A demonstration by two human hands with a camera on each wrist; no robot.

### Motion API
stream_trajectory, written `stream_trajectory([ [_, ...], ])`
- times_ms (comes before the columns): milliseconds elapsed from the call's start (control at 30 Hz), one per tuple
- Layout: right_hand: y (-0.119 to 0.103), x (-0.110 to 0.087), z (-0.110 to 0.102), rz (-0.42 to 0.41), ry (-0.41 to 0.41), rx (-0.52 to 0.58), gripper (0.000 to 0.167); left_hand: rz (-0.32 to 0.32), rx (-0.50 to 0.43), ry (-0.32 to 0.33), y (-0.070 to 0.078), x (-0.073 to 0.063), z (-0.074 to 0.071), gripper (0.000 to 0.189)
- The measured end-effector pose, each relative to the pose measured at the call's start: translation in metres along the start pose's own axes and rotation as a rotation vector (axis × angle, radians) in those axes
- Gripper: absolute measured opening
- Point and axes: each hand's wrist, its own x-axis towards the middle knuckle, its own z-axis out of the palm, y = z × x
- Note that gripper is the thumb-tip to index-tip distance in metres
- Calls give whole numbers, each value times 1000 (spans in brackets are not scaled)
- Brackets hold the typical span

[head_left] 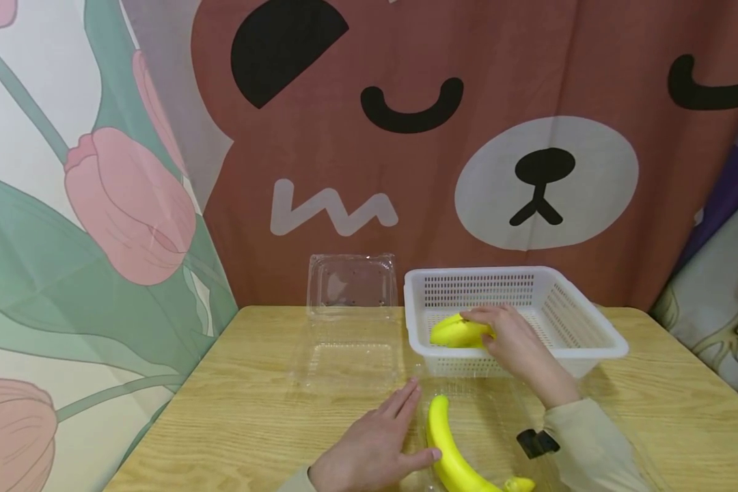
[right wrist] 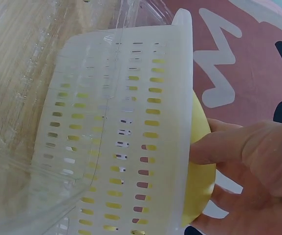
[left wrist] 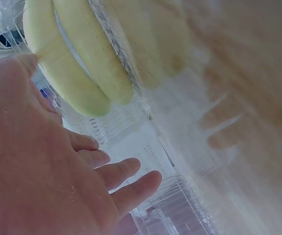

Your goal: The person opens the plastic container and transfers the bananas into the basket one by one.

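My right hand reaches over the near rim of the white slotted basket and grips a yellow banana inside it. In the right wrist view, thumb and fingers close around the yellow fruit, whose lower part hides behind the basket wall. Below the basket, another banana lies in a clear plastic container. My left hand is at that container's left side, fingers extended and thumb at the banana. The left wrist view shows its straight fingers beside the clear plastic.
A second clear clamshell container stands with its lid raised on the wooden table, left of the basket. Behind the table hangs a curtain printed with a bear face. A black wrist device sits by the right sleeve.
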Motion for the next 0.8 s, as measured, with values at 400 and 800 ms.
stream_trajectory([
  [400, -3, -1, -2, 32, -7, 0, 47, 9, 31, 35, 2, -3, -1, 94],
  [800, -11, -5, -17, 34, -15, 16, 46, 16, 60, 74, 2, -4, 1, 93],
])
